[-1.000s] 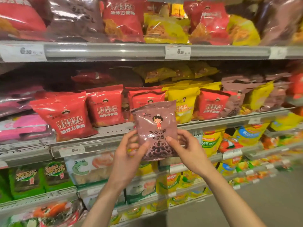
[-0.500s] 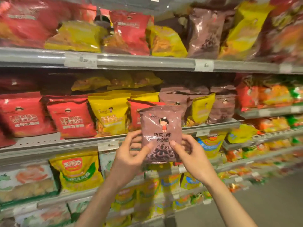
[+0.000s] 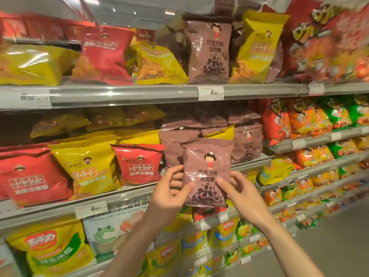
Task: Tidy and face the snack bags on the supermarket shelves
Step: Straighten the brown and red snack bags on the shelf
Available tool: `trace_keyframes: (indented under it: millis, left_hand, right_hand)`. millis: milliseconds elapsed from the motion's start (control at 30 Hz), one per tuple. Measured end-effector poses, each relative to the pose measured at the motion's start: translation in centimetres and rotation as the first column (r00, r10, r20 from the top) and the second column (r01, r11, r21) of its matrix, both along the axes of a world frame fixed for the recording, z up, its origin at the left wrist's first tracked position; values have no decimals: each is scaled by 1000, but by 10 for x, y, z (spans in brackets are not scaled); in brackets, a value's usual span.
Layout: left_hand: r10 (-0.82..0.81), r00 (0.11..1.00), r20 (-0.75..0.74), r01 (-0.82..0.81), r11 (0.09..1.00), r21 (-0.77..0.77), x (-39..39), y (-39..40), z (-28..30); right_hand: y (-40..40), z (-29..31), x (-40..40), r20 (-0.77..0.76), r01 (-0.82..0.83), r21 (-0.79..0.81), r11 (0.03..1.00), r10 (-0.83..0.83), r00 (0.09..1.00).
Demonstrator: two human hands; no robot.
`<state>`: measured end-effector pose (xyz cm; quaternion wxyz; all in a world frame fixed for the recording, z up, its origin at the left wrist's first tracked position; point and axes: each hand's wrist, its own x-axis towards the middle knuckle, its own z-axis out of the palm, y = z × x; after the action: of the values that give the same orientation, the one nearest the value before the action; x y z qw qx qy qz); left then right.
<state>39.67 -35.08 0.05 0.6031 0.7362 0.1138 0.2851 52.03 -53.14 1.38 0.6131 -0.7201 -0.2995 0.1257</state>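
Brown snack bag (image 3: 207,172) held upright, front facing out, just in front of the middle shelf (image 3: 127,193). Left hand (image 3: 169,193) pinching its lower left edge, thumb on the front, fingers curled behind. Right hand (image 3: 240,193) clamped on the lower right edge the same way. Matching brown bags (image 3: 247,143) stacked right behind it on that shelf; another brown bag (image 3: 209,50) standing on the top shelf (image 3: 139,94). Red bag (image 3: 139,163) and yellow bag (image 3: 87,166) to the left on the middle shelf, leaning back. Far right bags blurred, probably orange and green packs. Price tag (image 3: 211,93) on the top shelf rail.
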Motion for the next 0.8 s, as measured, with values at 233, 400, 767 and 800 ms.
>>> trace_keyframes:
  millis: [233, 400, 767, 800]
  left_hand:
    - [-28, 1000, 8, 28, 1000, 7, 46, -11, -6]
    - [8, 1000, -12, -9, 999, -39, 76, -24, -5]
    - [247, 969, 18, -247, 967, 66, 150, -56, -7]
    - [359, 933, 14, -359, 927, 107, 155, -56, -10]
  right_hand:
    - [-16, -11, 34, 17, 39, -33, 999, -39, 999]
    - [-25, -16, 68, -16, 6, -1, 1000, -6, 1000]
    - [-51, -27, 192, -27, -125, 30, 992, 125, 992]
    - [-54, -27, 204, -24, -127, 34, 991, 128, 992]
